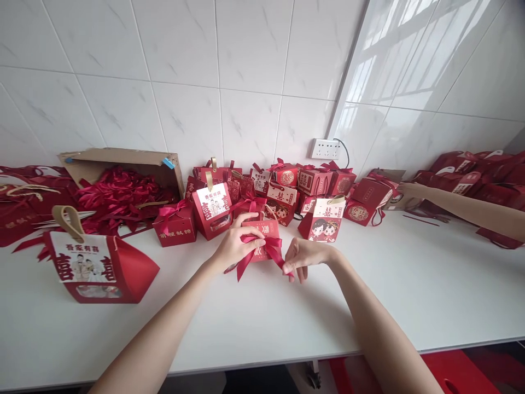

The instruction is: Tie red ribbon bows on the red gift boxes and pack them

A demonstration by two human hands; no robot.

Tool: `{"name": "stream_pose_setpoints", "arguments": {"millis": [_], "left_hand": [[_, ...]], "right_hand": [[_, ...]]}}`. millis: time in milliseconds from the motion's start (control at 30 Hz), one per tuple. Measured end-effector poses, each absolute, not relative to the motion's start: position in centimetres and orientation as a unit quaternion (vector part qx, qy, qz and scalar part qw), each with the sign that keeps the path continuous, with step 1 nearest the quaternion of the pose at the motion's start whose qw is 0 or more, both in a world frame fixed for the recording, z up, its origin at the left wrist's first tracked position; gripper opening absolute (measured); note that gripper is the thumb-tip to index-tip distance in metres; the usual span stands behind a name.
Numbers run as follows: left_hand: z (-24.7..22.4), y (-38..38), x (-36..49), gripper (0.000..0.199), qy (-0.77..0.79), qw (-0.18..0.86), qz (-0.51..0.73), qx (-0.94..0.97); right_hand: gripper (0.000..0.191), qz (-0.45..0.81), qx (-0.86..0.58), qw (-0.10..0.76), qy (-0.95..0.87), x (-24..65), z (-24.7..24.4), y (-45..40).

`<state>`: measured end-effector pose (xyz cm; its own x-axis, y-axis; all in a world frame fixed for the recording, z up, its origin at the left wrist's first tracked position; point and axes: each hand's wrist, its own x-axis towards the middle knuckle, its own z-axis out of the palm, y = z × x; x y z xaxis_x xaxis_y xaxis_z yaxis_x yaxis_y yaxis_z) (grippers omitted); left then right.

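Observation:
A small red gift box (259,255) with pale characters stands on the white table, a dark red ribbon bow (273,249) across its front. My left hand (240,241) lies over the box's upper left, thumb and fingers closed on the bow near its knot. Pinched between the thumb and fingers of my right hand (298,259) is the bow's right tail, pulled out to the side. A second tail hangs down at the left. Just behind my right hand stands a box with two cartoon faces (325,221).
Several finished red boxes (213,208) crowd along the wall. A cardboard carton (118,157) spills red ribbons at the left, near a large red box (135,268). At the right, another person's arm (459,202) reaches toward a box. A power strip (327,148) sits against the wall.

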<state>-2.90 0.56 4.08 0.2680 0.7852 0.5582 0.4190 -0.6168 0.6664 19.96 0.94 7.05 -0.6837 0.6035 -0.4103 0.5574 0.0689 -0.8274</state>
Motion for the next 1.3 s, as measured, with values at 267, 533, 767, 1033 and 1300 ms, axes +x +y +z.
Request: {"name": "stream_pose_setpoints", "arguments": {"millis": [267,533,767,1033,1300], "left_hand": [[4.4,0.4,-2.7,0.02,0.399,0.212,0.467,0.76],[4.3,0.6,-3.5,0.029,0.374,0.22,0.475,0.766],[4.4,1.5,-5.3,0.034,0.454,0.175,0.486,0.726],[4.5,1.4,-5.0,0.033,0.417,0.296,0.503,0.697],[4.2,1.6,-4.7,0.034,0.411,0.311,0.525,0.678]], "right_hand": [[0.052,0.432,-0.415,0.277,-0.751,19.1,6.5,1.0],[0.05,0.495,-0.392,0.31,-0.711,18.2,5.1,1.6],[0.05,0.512,-0.381,0.336,-0.693,18.0,4.7,1.8],[0.049,0.515,-0.384,0.342,-0.685,18.0,4.5,1.9],[0.049,0.525,-0.374,0.343,-0.683,17.8,4.4,1.8]]}}
